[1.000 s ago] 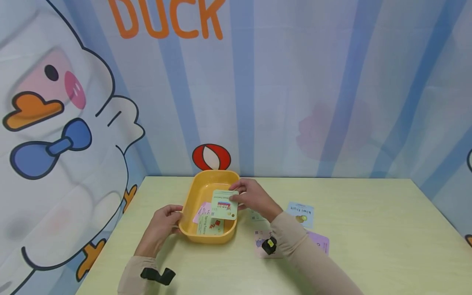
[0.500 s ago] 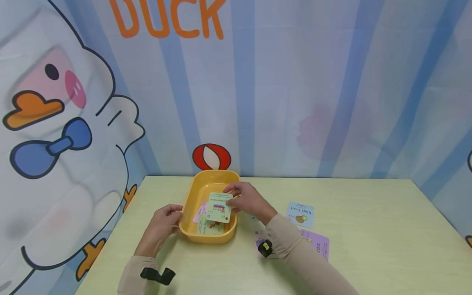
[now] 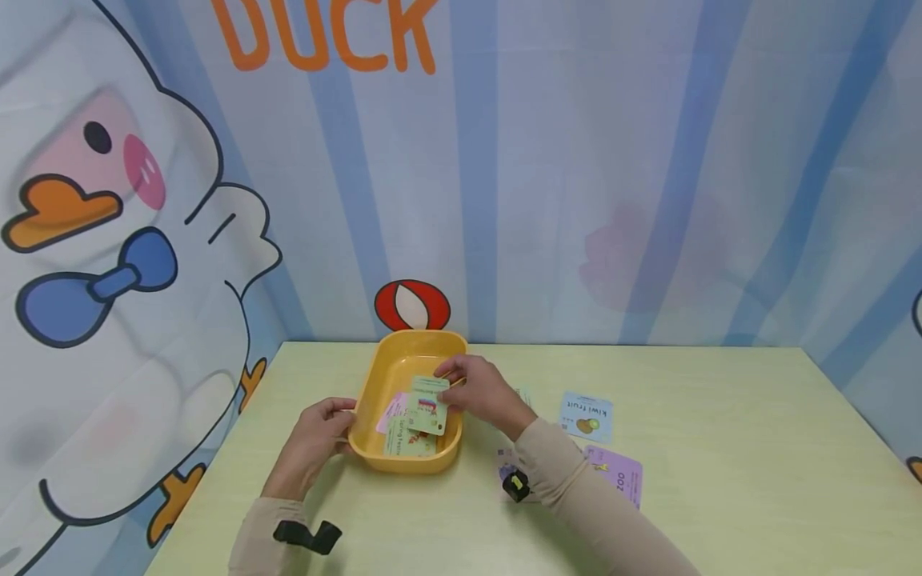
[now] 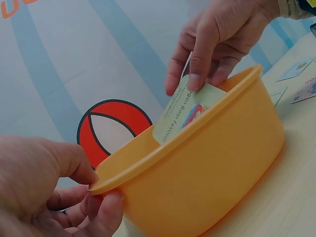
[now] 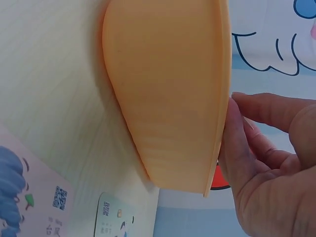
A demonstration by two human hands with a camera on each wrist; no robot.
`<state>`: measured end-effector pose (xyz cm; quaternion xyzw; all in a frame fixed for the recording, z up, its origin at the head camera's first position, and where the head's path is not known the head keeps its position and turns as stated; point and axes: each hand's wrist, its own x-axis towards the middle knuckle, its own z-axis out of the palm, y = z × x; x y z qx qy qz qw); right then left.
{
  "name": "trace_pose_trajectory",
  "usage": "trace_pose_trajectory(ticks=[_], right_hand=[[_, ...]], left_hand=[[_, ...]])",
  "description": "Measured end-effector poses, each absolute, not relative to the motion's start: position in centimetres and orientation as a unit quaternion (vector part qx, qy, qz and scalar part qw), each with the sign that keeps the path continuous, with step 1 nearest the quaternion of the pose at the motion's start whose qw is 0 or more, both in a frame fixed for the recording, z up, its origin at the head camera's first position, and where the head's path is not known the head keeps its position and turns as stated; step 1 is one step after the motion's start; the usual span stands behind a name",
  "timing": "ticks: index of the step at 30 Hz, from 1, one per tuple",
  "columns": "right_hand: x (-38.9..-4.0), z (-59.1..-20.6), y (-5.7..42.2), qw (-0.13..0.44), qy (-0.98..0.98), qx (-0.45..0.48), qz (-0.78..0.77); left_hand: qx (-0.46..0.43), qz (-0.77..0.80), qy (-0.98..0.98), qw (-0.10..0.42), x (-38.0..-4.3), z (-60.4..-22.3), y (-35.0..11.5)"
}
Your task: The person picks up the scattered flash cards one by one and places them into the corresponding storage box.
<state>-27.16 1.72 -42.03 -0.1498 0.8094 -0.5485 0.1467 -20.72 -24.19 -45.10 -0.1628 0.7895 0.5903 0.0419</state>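
My left hand (image 3: 317, 432) pinches the left rim of a yellow plastic basin (image 3: 367, 452), thumb above and fingers below, as the left wrist view shows. Over the basin's right side, my right hand (image 3: 486, 392) pinches a pale green Dragon Boat Festival card (image 4: 173, 118) by its edge, the card tilted within the rim. Inside the basin lie a green Spring Festival card (image 3: 399, 442) and a pink card (image 3: 391, 412), partly covered. From the right wrist view the basin wall (image 5: 168, 98) hides the held card.
Right of the basin, on the pale table (image 3: 720, 448), lie a blue kiwi fruit card (image 3: 587, 416), a purple card (image 3: 615, 474), a pink card (image 5: 34, 197) and a green card (image 5: 113, 217). A curtain (image 3: 540, 176) with a duck print hangs behind the table.
My right hand has moved a little left and down with the green card, which now tilts more inside the basin. The left hand keeps its hold on the rim.
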Motion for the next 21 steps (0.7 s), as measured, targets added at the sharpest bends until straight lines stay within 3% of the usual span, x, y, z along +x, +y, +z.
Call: trace_pose_trajectory(ticks=[9, 21], right_hand=[[-26.3, -41.5, 2.1, 0.088, 0.845, -0.198, -0.489], [-25.4, -41.9, 5.2, 0.076, 0.844, -0.191, -0.495]], left_hand=[[-0.163, 0.587, 0.792, 0.042, -20.8, -45.1, -24.2], [-0.157, 0.591, 0.790, 0.044, -20.8, -45.0, -24.2]])
